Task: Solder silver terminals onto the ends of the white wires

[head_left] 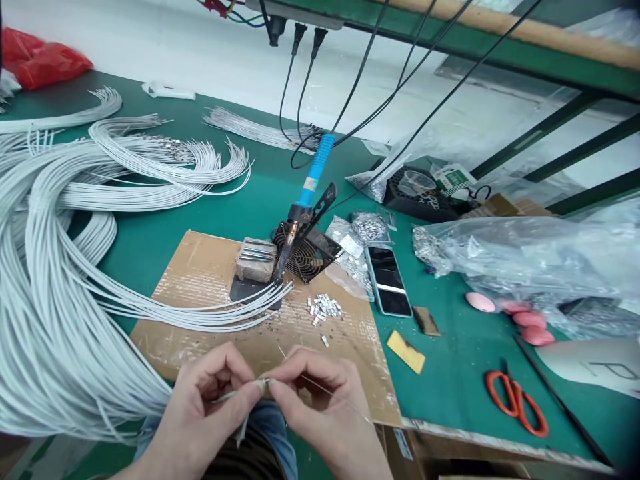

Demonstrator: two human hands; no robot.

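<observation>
My left hand [215, 400] is closed in a pinch on a white wire [242, 430], whose end hangs below the fingers. Its fingertips meet those of my right hand [325, 407] over the cardboard's front edge. A tiny metallic bit [269, 381] shows between the fingertips; its kind is mostly hidden. My right hand is also pinched, and a thin silvery wire [320, 387] like solder runs through its fingers. Just beyond lies a small pile of metal terminals [325, 308]. White wires [240, 319] fan out on the cardboard [210, 347] in front of my hands.
A blue-handled soldering iron [318, 163] stands tilted in its holder, beside a block [255, 260] and a small fan [303, 257]. Thick wire bundles [60, 267] cover the left. On the right are a phone [389, 280], a yellow sponge [406, 351], orange-handled scissors [517, 403] and plastic bags [525, 257].
</observation>
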